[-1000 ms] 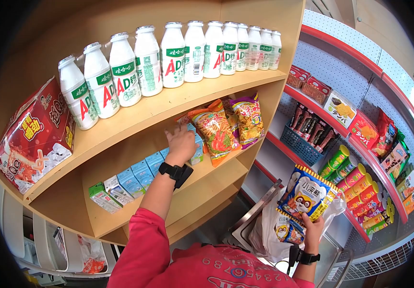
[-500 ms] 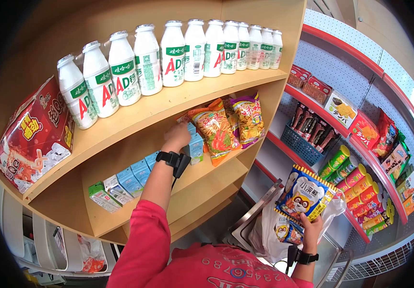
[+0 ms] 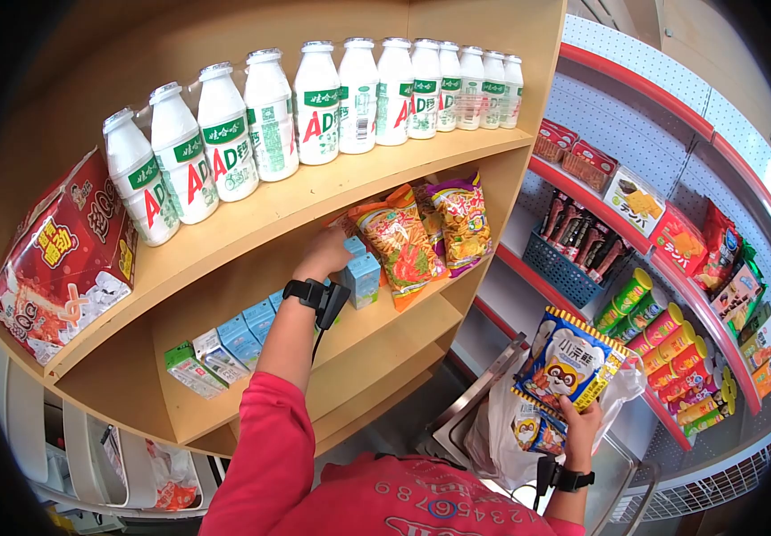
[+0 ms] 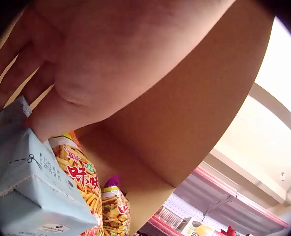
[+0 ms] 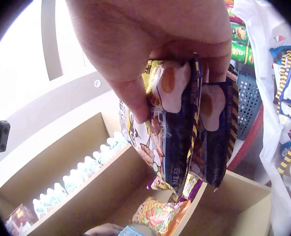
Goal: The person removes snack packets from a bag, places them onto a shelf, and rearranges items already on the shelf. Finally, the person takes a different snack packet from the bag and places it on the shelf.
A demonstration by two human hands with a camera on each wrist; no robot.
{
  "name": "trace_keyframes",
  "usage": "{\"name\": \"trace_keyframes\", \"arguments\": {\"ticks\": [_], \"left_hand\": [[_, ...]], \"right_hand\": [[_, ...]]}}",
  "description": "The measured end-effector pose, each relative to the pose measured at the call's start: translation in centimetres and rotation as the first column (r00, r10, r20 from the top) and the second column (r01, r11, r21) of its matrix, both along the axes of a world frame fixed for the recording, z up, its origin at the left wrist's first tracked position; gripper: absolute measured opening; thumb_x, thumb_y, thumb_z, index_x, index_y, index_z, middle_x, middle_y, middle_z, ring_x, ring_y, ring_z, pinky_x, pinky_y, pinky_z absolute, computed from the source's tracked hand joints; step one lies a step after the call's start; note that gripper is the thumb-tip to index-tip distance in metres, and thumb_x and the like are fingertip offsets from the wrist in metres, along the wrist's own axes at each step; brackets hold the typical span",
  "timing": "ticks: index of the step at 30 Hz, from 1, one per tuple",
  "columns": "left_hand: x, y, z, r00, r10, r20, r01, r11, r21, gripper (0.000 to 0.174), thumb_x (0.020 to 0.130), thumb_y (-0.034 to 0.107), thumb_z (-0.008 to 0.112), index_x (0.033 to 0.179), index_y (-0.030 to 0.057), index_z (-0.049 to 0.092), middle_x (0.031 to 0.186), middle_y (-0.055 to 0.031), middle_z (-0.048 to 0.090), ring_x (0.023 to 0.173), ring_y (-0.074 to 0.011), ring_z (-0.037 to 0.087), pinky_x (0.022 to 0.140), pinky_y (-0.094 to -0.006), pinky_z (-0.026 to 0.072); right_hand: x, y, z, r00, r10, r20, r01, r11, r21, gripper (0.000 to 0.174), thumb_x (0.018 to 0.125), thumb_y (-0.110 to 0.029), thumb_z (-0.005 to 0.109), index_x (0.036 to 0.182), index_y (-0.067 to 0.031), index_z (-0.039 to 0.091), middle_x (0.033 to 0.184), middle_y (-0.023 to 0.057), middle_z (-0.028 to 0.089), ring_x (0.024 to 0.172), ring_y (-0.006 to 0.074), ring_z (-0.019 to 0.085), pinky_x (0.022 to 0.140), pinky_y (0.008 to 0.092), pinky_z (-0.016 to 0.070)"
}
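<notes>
Inside the middle wooden shelf my left hand [image 3: 327, 254] holds the rear one of two light blue milk cartons, its thumb against the carton [image 4: 17, 116] and its fingers reaching over the far side, their tips hidden. The front milk carton [image 3: 364, 280] stands right beside it. Orange and purple noodle snack bags [image 3: 399, 246] are just to the right. My right hand [image 3: 584, 422] pinches blue and yellow snack packets [image 3: 568, 362] with a raccoon picture, above a white plastic bag [image 3: 491, 438]. Two packets [image 5: 172, 132] show between thumb and fingers in the right wrist view.
More cartons [image 3: 240, 339] line the shelf to the left. White bottles [image 3: 316, 107] and a red box [image 3: 63, 259] fill the shelf above. A metal cart [image 3: 443, 433] stands below the white bag. At right are red-edged racks with a blue basket [image 3: 567, 268] and snack tubes [image 3: 658, 326].
My left hand has drawn in from open, spread fingers to a hold on the rear carton and moved slightly left and down. The front carton has shifted slightly left. My right hand stays still.
</notes>
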State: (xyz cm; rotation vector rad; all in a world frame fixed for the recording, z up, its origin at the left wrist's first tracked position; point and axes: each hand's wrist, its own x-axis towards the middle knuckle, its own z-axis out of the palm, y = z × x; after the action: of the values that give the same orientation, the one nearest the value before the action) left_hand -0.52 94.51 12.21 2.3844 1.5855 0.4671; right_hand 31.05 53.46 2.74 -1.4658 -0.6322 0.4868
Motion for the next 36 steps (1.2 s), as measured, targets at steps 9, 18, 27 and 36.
{"name": "trace_keyframes", "arguments": {"ticks": [9,18,27,36], "left_hand": [[0.4,-3.0,-0.4,0.988,-0.131,0.082,0.124,0.989,0.085,0.057,0.07,0.034,0.07,0.117,0.0048,0.054,0.117,-0.0187,0.054,0.107,-0.0328,0.052,0.089,-0.0402,0.0433],[1.0,-3.8,-0.2,0.994,-0.11,-0.006,0.11,0.992,0.057,0.061,0.062,0.025,0.074,0.118,0.0113,0.054,0.112,-0.0175,0.055,0.107,-0.0326,0.051,0.089,-0.0383,0.0427],[0.1,-4.2,-2.2,0.996,-0.085,0.035,0.075,0.973,0.219,0.072,0.062,0.026,0.075,0.125,0.0074,0.046,0.117,-0.0177,0.053,0.107,-0.0336,0.052,0.087,-0.041,0.0435],[-4.2,-8.7,0.9,0.979,0.069,-0.193,-0.052,0.994,0.095,0.04,0.064,0.029,0.073,0.094,0.0047,0.061,0.094,-0.0143,0.064,0.093,-0.0316,0.059,0.083,-0.0517,0.0406]], "right_hand": [[-0.4,0.4,0.4,1.0,-0.001,0.001,0.001,1.0,-0.026,0.027,0.076,-0.001,0.067,0.102,0.0,0.058,0.095,0.0049,0.063,0.081,0.0114,0.06,0.074,0.0248,0.0483],[-0.7,0.5,0.5,1.0,-0.001,-0.003,0.001,1.0,0.007,0.024,0.077,-0.003,0.067,0.099,0.0001,0.059,0.092,0.0043,0.063,0.078,0.0108,0.06,0.071,0.0241,0.0487],[-0.9,0.4,0.4,1.0,-0.007,0.01,0.007,1.0,-0.006,0.02,0.077,-0.003,0.068,0.095,0.0015,0.061,0.088,0.0047,0.064,0.074,0.0105,0.061,0.068,0.024,0.0493],[-1.0,0.8,0.7,1.0,-0.007,-0.02,0.008,1.0,0.023,0.019,0.077,-0.004,0.068,0.094,0.0012,0.061,0.088,0.0043,0.064,0.074,0.01,0.061,0.068,0.0235,0.0488]]}}
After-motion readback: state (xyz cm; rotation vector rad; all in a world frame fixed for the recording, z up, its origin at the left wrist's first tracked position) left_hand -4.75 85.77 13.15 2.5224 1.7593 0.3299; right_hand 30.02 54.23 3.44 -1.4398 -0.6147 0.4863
